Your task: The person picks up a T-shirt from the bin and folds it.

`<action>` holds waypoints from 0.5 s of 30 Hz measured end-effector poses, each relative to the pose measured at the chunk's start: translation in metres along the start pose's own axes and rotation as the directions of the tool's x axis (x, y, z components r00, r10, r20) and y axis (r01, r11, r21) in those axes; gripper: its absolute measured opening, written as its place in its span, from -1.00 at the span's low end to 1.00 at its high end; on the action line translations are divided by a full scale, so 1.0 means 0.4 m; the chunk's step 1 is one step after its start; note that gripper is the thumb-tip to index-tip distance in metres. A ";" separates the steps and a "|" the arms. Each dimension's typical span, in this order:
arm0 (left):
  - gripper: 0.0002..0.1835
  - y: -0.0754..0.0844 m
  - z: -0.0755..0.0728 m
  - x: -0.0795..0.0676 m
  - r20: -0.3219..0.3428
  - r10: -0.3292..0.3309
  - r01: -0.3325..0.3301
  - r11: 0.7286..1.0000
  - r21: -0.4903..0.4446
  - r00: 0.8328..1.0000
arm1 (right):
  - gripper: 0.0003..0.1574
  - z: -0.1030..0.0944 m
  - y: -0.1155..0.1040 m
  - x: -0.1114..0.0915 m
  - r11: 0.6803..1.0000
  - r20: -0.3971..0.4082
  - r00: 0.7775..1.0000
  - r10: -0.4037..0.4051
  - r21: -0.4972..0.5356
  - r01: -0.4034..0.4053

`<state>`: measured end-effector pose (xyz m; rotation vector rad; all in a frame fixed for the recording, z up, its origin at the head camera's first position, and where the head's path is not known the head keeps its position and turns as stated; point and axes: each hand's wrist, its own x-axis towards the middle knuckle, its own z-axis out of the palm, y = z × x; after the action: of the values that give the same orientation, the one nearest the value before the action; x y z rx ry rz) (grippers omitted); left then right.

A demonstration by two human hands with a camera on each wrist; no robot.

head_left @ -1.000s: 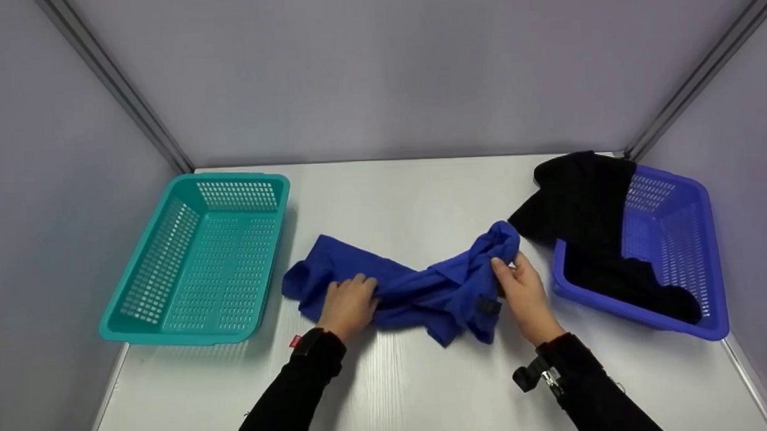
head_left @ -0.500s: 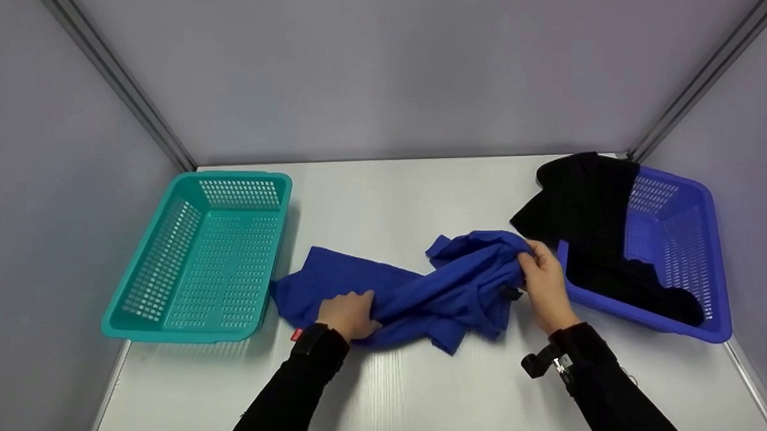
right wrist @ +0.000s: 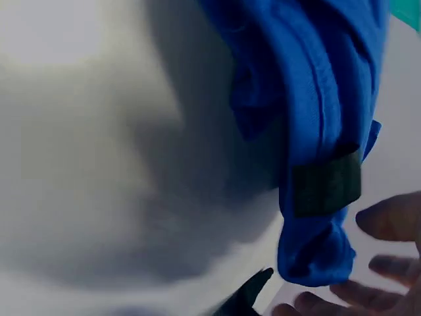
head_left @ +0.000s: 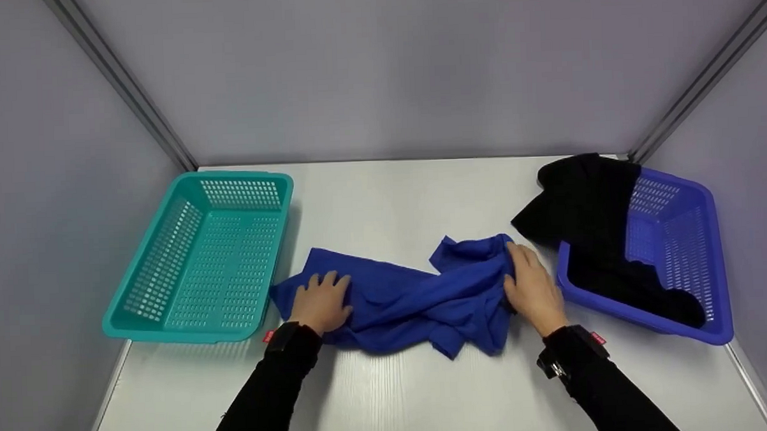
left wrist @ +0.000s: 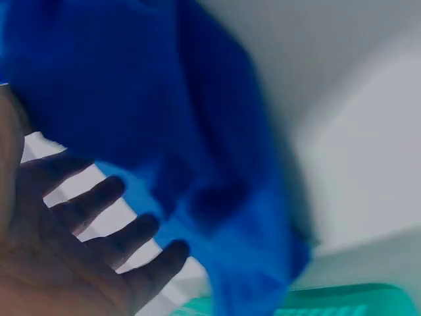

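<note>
A crumpled blue shirt [head_left: 399,298] lies stretched sideways across the table, bunched at its right end. Over its left part my left hand [head_left: 321,302] is spread with fingers apart; the left wrist view shows the open palm [left wrist: 59,243] beside hanging cloth [left wrist: 131,85]. My right hand [head_left: 534,290] is at the bunched right end, its fingers extended along the cloth's edge. In the right wrist view the thumb and fingers [right wrist: 388,217] stand apart beside the folded end, where a black label [right wrist: 327,184] shows on the seam.
A teal basket [head_left: 272,264] stands on the left with nothing in it. To the right, a purple basket [head_left: 710,261] holds black clothing [head_left: 584,202] that hangs over its left rim. Grey panels [head_left: 378,75] enclose the white table [head_left: 390,394].
The right hand first drew the shirt's end rightward, then let go and shifted slightly left. The left hand let go of the cloth and moved left, fingers spreading. The shirt lies flatter.
</note>
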<state>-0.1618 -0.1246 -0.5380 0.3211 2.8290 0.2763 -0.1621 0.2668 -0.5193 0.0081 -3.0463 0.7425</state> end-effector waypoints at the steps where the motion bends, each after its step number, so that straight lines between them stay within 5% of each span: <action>1: -0.27 -0.008 0.002 0.002 0.009 -0.013 0.014 1.000 -0.011 1.000 | -0.22 0.007 -0.003 0.004 0.998 0.004 0.998 -0.057 -0.040 0.057; 6: -0.22 -0.029 0.002 0.012 0.029 -0.070 0.071 0.997 -0.044 0.997 | -0.28 0.030 -0.014 0.032 0.959 0.098 0.970 -0.222 -0.155 0.236; 10: -0.36 -0.034 -0.003 0.013 -0.046 -0.097 0.094 0.993 -0.069 0.994 | -0.31 0.041 -0.006 0.051 0.947 0.160 0.959 -0.233 -0.187 0.262; 15: -0.50 -0.045 0.008 0.006 -0.161 -0.111 0.110 0.994 -0.014 0.981 | -0.26 0.058 0.012 0.068 0.932 0.092 0.967 -0.237 -0.261 0.253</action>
<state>-0.1665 -0.1408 -0.5456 0.1448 2.9915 0.2982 -0.1894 0.2602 -0.5419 0.4086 -3.0911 0.3117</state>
